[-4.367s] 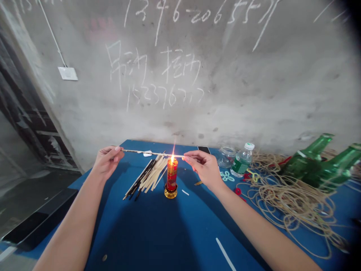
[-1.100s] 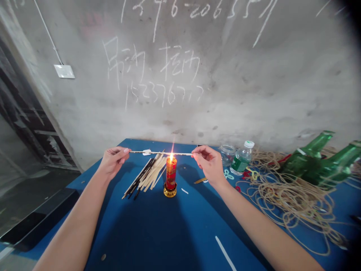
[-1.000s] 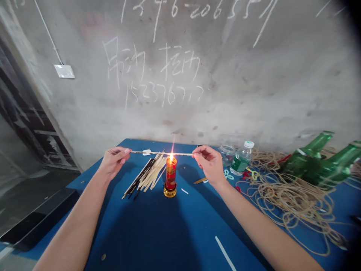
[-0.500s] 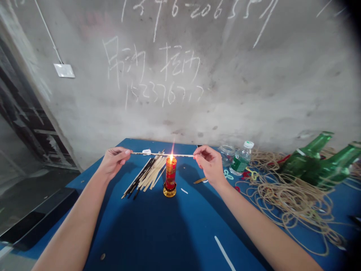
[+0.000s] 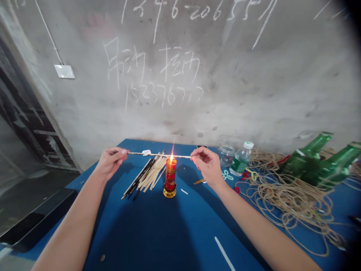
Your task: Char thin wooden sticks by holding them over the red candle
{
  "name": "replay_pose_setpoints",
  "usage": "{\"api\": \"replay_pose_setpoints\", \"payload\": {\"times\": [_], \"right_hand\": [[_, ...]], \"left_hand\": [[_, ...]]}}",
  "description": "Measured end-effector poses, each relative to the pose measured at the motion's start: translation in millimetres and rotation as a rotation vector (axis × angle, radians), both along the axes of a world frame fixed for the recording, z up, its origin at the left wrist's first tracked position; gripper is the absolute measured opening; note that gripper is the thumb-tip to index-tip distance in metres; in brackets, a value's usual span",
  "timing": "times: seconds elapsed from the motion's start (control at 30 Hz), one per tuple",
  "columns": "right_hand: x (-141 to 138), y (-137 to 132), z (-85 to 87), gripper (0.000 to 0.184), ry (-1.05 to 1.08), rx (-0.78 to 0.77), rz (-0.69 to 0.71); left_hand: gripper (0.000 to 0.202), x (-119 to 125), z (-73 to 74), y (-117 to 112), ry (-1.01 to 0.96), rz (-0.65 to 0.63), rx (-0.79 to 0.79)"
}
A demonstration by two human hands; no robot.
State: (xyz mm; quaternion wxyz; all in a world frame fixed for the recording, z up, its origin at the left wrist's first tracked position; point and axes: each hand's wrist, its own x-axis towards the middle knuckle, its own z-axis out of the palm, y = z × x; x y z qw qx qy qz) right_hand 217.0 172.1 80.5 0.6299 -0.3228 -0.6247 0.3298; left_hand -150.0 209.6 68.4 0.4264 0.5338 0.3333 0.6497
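Strip [image 5: 157, 154], thin, pale and straight, stretches across the middle of the frame between the left hand [image 5: 111, 162] and right hand [image 5: 208, 165], each pinching one end, at the flame [image 5: 172, 158] of a red cylindrical candle [image 5: 170, 175].

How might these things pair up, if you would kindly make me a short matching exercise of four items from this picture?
Things:
1. thin strip
2. candle
3. plastic bottle
4. cord

Places, colours or states:
A. tan, lying in loose loops
B. red and lit
C. held between left hand and right hand
D. transparent, standing upright

Pairs: 1-C, 2-B, 3-D, 4-A
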Motion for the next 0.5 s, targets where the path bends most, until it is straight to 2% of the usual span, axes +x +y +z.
{"api": "replay_pose_setpoints", "payload": {"times": [0.37, 0.5], "right_hand": [[-2.9, -1.8, 1.8, 0.017, -0.08, -0.042, -0.078], [-1.5, 0.5, -1.6, 0.015, -0.081, -0.012, -0.084]], "left_hand": [[0.019, -3.8, -0.5, 5.6, -0.049, 0.08, 0.002], [0.018, -3.3, 1.1, 5.2, -0.101, 0.085, 0.014]]}}
